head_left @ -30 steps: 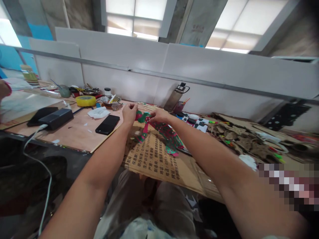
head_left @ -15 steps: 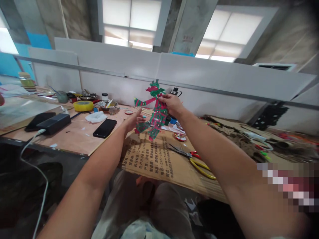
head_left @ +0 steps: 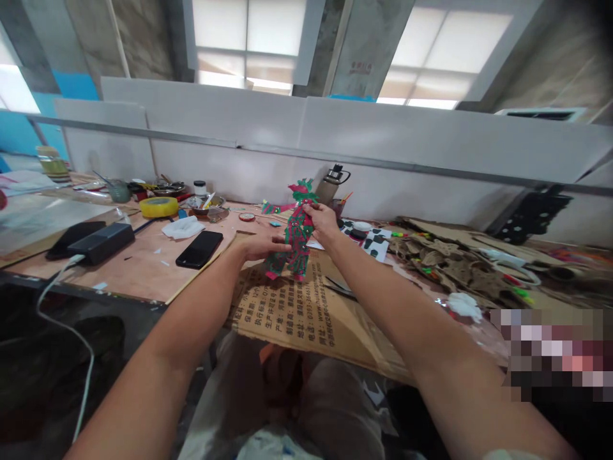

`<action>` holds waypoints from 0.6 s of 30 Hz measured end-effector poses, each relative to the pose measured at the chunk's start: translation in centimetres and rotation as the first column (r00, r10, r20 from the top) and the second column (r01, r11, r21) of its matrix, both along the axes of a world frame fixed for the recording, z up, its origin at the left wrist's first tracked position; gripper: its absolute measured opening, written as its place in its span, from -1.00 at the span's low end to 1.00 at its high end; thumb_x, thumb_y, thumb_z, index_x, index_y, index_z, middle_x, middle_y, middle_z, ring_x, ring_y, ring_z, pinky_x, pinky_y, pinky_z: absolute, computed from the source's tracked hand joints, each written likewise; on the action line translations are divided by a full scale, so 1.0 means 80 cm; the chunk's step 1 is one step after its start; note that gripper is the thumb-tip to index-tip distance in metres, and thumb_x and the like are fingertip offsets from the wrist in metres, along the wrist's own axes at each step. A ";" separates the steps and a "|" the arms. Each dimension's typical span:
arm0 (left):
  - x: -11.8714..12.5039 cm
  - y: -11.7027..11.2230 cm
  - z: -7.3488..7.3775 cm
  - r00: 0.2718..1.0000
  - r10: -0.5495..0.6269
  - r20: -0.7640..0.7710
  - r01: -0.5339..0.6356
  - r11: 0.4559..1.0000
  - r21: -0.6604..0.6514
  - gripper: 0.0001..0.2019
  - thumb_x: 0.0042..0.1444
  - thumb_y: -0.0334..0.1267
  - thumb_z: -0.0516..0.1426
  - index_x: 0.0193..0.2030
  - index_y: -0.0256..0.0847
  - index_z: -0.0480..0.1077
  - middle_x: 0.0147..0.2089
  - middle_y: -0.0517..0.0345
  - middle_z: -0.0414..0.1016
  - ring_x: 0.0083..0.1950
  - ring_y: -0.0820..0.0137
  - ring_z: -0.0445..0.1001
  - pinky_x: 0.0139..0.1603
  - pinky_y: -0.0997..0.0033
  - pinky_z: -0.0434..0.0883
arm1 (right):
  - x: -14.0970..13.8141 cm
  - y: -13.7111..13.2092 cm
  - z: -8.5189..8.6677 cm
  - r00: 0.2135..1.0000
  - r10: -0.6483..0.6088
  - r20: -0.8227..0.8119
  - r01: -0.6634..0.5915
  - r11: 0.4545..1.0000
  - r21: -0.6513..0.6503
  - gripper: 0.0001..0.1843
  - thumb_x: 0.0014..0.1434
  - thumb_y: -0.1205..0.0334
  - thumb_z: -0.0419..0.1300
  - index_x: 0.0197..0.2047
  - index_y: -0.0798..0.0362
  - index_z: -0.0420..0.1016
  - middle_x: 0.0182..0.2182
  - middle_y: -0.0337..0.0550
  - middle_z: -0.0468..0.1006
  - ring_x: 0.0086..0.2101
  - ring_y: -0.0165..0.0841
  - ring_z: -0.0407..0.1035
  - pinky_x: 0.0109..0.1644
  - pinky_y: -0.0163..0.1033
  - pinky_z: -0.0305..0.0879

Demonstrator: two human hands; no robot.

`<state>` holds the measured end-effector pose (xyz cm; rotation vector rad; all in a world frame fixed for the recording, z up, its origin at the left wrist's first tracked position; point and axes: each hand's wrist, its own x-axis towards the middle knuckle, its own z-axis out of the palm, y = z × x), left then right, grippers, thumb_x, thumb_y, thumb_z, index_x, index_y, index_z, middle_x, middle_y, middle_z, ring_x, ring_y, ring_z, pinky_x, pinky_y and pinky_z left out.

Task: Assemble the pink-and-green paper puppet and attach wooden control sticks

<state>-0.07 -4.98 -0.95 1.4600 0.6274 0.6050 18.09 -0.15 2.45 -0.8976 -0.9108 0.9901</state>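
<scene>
A flat jointed puppet (head_left: 299,235), green with pink stripes and small shiny fasteners at its joints, is held up over a printed cardboard sheet (head_left: 306,319). My right hand (head_left: 322,222) pinches it at the shoulder. One puppet arm sticks out to the left, while its legs hang down close to the cardboard. My left hand (head_left: 262,245) is beside the legs, fingers stretched towards the puppet; whether they touch it I cannot tell. Scissor blades (head_left: 341,287) lie on the cardboard, their handles hidden under my right forearm.
Left of the cardboard lie a black phone (head_left: 199,249), a white tissue (head_left: 182,227), yellow tape (head_left: 159,207) and a dark power box (head_left: 101,241) with a white cable. A metal bottle (head_left: 330,184) stands behind. Brown cut-outs (head_left: 450,255) are heaped on the right.
My right hand has lowered the puppet towards the cardboard. Its leg, swung out left before, now hangs nearer the other one. My forearm now covers the scissor handles.
</scene>
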 end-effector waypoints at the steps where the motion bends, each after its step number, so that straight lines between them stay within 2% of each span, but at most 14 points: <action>1: -0.001 0.001 0.001 0.999 0.044 0.019 -0.044 0.999 -0.012 -0.66 -0.15 -0.13 0.39 -0.27 -0.28 0.52 -0.32 0.04 0.59 -0.38 0.42 0.52 -0.37 0.50 0.41 | -0.002 -0.002 -0.003 1.000 0.014 -0.002 -0.014 1.000 -0.010 -0.73 -0.13 0.36 0.39 -0.45 0.05 0.34 -0.62 -0.41 0.45 -0.57 -0.47 0.37 -0.42 -0.33 0.43; 3: -0.001 0.003 0.002 0.989 0.128 0.072 -0.124 0.991 -0.054 -0.66 -0.09 -0.06 0.36 -0.27 -0.27 0.50 -0.37 0.07 0.57 -0.41 0.44 0.51 -0.38 0.49 0.41 | -0.008 -0.006 -0.007 0.999 0.047 -0.001 -0.047 0.999 -0.025 -0.72 -0.13 0.36 0.40 -0.46 0.06 0.33 -0.65 -0.42 0.43 -0.59 -0.49 0.36 -0.42 -0.33 0.43; 6: 0.001 0.005 0.002 0.959 0.210 0.188 -0.190 0.975 -0.119 -0.65 -0.04 -0.01 0.33 -0.25 -0.25 0.48 -0.34 0.07 0.58 -0.39 0.41 0.53 -0.33 0.44 0.46 | -0.019 -0.015 -0.006 0.993 0.120 0.015 -0.119 0.992 -0.045 -0.74 -0.08 0.34 0.39 -0.43 0.06 0.35 -0.65 -0.41 0.43 -0.60 -0.48 0.36 -0.43 -0.33 0.43; 9: 0.007 0.008 0.002 0.904 0.279 0.324 -0.230 0.956 -0.182 -0.69 -0.02 -0.10 0.34 -0.20 -0.24 0.49 -0.30 0.07 0.60 -0.38 0.43 0.54 -0.30 0.45 0.48 | -0.028 -0.026 -0.002 0.976 0.213 0.049 -0.209 0.975 -0.069 -0.77 -0.02 0.29 0.38 -0.36 0.06 0.38 -0.59 -0.35 0.50 -0.58 -0.44 0.40 -0.41 -0.26 0.46; 12: 0.010 0.012 0.002 0.832 0.361 0.421 -0.299 0.931 -0.208 -0.78 0.02 -0.26 0.32 -0.20 -0.29 0.50 -0.34 0.09 0.59 -0.40 0.47 0.53 -0.30 0.50 0.49 | -0.030 -0.036 -0.001 0.951 0.290 0.108 -0.279 0.955 -0.104 -0.77 0.00 0.28 0.38 -0.30 0.07 0.41 -0.56 -0.33 0.52 -0.59 -0.44 0.39 -0.43 -0.27 0.45; 15: 0.010 0.015 0.004 0.760 0.457 0.462 -0.411 0.889 -0.203 -0.87 0.04 -0.35 0.30 -0.27 -0.34 0.50 -0.44 0.11 0.57 -0.47 0.49 0.50 -0.38 0.54 0.46 | -0.024 -0.048 -0.005 0.909 0.371 0.190 -0.344 0.925 -0.161 -0.75 -0.03 0.34 0.38 -0.28 0.07 0.42 -0.54 -0.34 0.52 -0.57 -0.47 0.40 -0.40 -0.29 0.44; 18: 0.008 0.018 0.007 0.713 0.518 0.472 -0.479 0.852 -0.211 -0.88 0.05 -0.33 0.29 -0.32 -0.35 0.49 -0.51 0.14 0.54 -0.54 0.49 0.46 -0.44 0.52 0.43 | -0.014 -0.059 -0.013 0.836 0.474 0.275 -0.419 0.877 -0.237 -0.71 -0.09 0.34 0.40 -0.28 0.07 0.44 -0.49 -0.29 0.55 -0.50 -0.45 0.44 -0.36 -0.28 0.44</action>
